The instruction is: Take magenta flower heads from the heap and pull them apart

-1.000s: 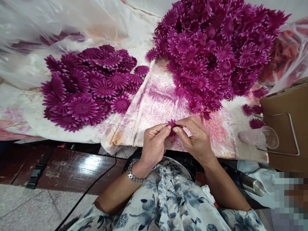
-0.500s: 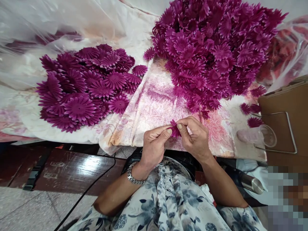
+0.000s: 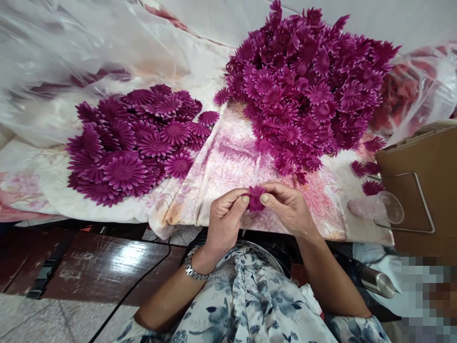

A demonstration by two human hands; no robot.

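Observation:
Both of my hands pinch one small magenta fabric flower [image 3: 255,197] between their fingertips, just above the near edge of a pale stained cloth [image 3: 228,162]. My left hand [image 3: 224,221], with a metal watch on its wrist, grips the flower's left side. On the flower's right side, my right hand [image 3: 290,207] is closed on it. A tall heap of crumpled magenta flowers [image 3: 303,85] lies just beyond my hands on the right. A flatter spread of opened flowers [image 3: 135,140] covers the cloth on the left.
A clear plastic bag [image 3: 71,52] lies at the back left and another with reddish pieces [image 3: 417,90] at the back right. A brown cardboard box [image 3: 424,186] with a wire frame and a clear plastic cup [image 3: 378,208] stands at the right. A dark wooden bench [image 3: 93,257] sits lower left.
The flower has been turned between my fingertips and now shows more of its face. The view has tilted down a little; both piles stay where they were.

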